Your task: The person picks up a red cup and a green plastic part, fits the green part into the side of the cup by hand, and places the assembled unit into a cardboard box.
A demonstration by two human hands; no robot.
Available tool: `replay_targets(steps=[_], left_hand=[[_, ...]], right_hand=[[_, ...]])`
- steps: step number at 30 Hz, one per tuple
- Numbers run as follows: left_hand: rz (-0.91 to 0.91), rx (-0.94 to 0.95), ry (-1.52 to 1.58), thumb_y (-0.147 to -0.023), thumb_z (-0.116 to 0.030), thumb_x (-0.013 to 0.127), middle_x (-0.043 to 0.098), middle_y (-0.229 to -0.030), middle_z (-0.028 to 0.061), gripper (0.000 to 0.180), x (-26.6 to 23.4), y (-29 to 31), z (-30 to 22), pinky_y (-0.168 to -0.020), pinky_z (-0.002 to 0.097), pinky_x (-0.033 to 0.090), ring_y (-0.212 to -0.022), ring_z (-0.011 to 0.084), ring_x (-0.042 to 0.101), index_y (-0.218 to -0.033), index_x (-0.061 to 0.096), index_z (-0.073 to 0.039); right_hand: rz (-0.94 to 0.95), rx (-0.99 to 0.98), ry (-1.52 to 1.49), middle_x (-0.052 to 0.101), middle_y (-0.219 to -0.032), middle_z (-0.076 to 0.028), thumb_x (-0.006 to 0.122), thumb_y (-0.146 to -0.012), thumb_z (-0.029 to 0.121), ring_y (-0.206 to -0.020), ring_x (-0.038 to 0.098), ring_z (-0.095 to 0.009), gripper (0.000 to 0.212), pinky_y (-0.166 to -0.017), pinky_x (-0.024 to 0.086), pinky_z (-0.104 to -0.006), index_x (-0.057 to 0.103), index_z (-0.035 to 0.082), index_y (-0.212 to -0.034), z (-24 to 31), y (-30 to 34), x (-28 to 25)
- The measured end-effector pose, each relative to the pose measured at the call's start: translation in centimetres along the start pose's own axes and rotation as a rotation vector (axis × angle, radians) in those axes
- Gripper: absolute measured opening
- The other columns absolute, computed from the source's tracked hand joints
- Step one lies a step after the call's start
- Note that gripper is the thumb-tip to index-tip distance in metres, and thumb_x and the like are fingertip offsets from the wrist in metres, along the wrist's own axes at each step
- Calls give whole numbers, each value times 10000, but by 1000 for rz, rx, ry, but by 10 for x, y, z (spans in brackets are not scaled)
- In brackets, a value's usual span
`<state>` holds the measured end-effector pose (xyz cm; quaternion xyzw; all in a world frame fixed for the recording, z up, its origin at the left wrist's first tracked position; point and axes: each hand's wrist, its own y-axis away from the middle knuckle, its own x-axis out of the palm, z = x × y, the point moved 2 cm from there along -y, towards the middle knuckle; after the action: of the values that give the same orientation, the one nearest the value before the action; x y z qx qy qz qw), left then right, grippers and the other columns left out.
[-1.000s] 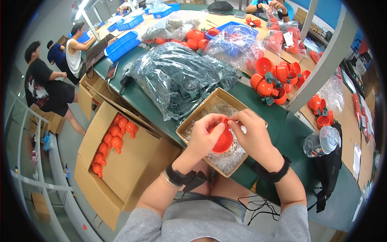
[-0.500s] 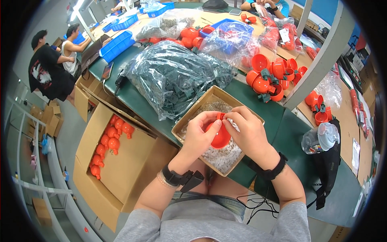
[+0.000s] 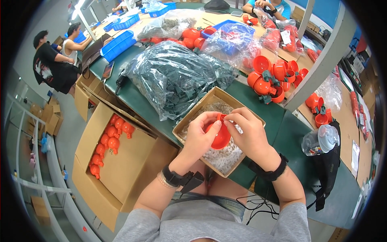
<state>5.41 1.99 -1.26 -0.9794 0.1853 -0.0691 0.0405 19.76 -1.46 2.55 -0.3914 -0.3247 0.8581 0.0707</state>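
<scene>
Between both hands is a red plastic cup, its round bowl facing up toward me. My left hand grips the cup by its side and upper tab. The fingers of my right hand pinch at that same tab; whether a small part sits between them is hidden. Beneath the hands rests a shallow cardboard box holding small white pieces and a heap of small springs or similar metal parts.
A big clear bag of dark green plastic parts lies beyond the box. Red cups with green fittings are piled at right, near a metal post. A lidded plastic jar stands right. An open carton with red cups sits left.
Both hands stay over the box with the red cup, with only slight finger movement at its tab. At the far left, a standing person has shifted a little to the right.
</scene>
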Motion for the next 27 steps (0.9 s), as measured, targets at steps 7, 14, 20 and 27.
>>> replay_targets(steps=[7,14,20,27], left_hand=[[45,31,12,-863,-46,536,627,-924,73,154,1,0,2,-787,237,458,-880,104,577,-991,560,36],[63,20,83,-845,-45,568,629,-895,71,123,2,2,-2,-760,234,465,-832,91,585,-943,563,30],[32,-7,1,-851,-45,567,631,-902,64,122,0,0,2,-755,232,479,-830,92,591,-950,567,27],[-31,-30,-76,-850,-50,575,639,-868,67,113,-2,3,4,-721,232,487,-798,95,599,-933,575,26]], right_hand=[[7,115,-112,574,-826,-114,644,-751,24,-699,602,-277,120,-608,494,-326,583,25,-854,6,-4,-2],[235,531,-664,605,-799,-46,656,-782,31,-677,586,-72,165,-588,477,-217,566,-44,-898,-11,-3,-3],[75,467,-640,604,-725,-61,596,-815,14,-621,587,-98,136,-582,475,-228,577,-36,-940,-12,-3,-5],[180,211,-351,588,-650,-93,582,-780,-19,-596,611,-149,106,-568,476,-239,564,-24,-884,17,-7,-15]])
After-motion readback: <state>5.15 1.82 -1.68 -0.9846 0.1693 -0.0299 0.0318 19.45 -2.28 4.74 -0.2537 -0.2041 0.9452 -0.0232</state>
